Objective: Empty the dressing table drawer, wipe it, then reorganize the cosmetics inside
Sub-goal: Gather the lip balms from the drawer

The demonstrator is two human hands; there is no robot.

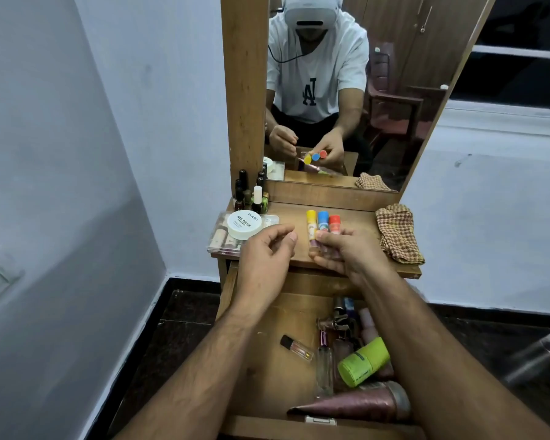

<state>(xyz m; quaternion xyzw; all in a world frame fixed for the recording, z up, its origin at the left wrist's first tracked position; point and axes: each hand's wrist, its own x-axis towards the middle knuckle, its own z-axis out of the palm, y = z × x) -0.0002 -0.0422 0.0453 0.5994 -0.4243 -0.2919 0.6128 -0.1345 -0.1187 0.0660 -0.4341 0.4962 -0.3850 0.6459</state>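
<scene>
My right hand (343, 252) grips three small tubes (323, 225) with yellow, blue and red caps, held upright over the dressing table top (356, 217). My left hand (267, 249) hovers just left of them, fingers curled and empty. Below my forearms the wooden drawer (267, 360) stands pulled out. It holds a green bottle (364, 362), a pink tube (356, 403), a clear glass vial (324, 366), a small black-capped bottle (296, 346) and several other cosmetics at its right side.
A checked cloth (397, 231) lies at the table's right end. A white nail polish remover jar (243, 224) sits on a clear plastic box (219, 239) at the left, with several nail polish bottles (251, 195) behind. The mirror (346, 90) rises at the back.
</scene>
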